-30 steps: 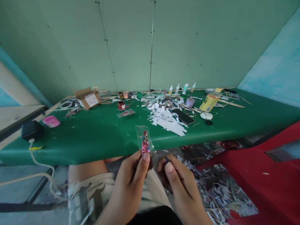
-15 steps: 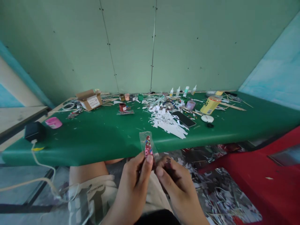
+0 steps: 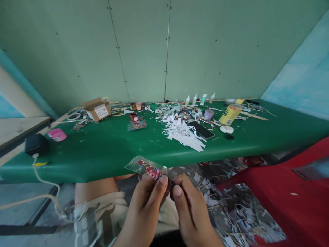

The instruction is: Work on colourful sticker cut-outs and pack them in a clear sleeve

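The left hand [image 3: 145,200] has its thumb and fingers pressed together on a clear sleeve [image 3: 132,165] with a red patterned strip [image 3: 150,169] inside, just in front of the table edge, the strip's free end aiming at ten o'clock. The right hand [image 3: 190,202] pinches a small dark piece [image 3: 173,184] at the strip's near end; whether the two are joined I cannot tell.

Clock directions run from the hands. Between ten and eleven, a cardboard box [image 3: 91,114] carries a white label [image 3: 101,111], its print too small to read. At eleven, a red jar [image 3: 133,117] has a small, illegible label. Between one and two, a yellow container [image 3: 229,115] bears dark characters and a barcode-like patch. Lettering on the shorts [image 3: 113,202], past eight, is unclear.

The table [image 3: 102,147] offers bare green surface around ten, up to its rounded front edge. White paper scraps [image 3: 183,133] and a phone [image 3: 201,129] crowd one o'clock; a red chair [image 3: 295,178] bounds three.
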`<state>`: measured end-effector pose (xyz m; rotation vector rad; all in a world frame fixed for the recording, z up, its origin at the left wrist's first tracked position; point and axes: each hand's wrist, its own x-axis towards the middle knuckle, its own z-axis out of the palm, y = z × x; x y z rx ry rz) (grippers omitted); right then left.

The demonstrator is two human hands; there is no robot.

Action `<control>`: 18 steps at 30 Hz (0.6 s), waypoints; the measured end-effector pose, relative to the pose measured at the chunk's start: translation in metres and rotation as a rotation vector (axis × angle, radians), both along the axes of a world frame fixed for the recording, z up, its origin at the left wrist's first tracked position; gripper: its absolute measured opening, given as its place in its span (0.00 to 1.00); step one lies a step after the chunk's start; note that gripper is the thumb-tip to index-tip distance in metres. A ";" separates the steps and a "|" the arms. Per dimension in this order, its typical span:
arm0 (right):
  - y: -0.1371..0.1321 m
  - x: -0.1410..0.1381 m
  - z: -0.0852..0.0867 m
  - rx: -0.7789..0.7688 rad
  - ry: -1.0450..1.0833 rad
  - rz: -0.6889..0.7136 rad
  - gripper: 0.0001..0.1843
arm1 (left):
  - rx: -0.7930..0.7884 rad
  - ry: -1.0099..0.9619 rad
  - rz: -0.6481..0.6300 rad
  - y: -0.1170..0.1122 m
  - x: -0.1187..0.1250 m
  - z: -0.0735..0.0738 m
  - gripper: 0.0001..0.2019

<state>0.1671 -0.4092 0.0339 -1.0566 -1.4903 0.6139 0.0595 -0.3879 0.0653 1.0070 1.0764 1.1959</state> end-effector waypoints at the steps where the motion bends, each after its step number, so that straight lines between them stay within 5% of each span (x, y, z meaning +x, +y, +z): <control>1: 0.001 -0.001 0.000 0.034 -0.059 -0.043 0.10 | -0.007 0.009 0.023 0.000 0.000 0.000 0.18; 5: 0.003 -0.006 0.002 0.125 -0.234 -0.209 0.09 | -0.034 0.020 0.082 0.001 0.000 0.001 0.19; 9: 0.004 -0.010 -0.003 0.196 -0.358 -0.356 0.11 | -0.059 -0.044 0.004 0.001 0.003 0.005 0.20; 18: 0.003 -0.016 -0.020 0.245 -0.411 -0.484 0.18 | -0.153 -0.126 0.063 -0.003 0.011 0.004 0.19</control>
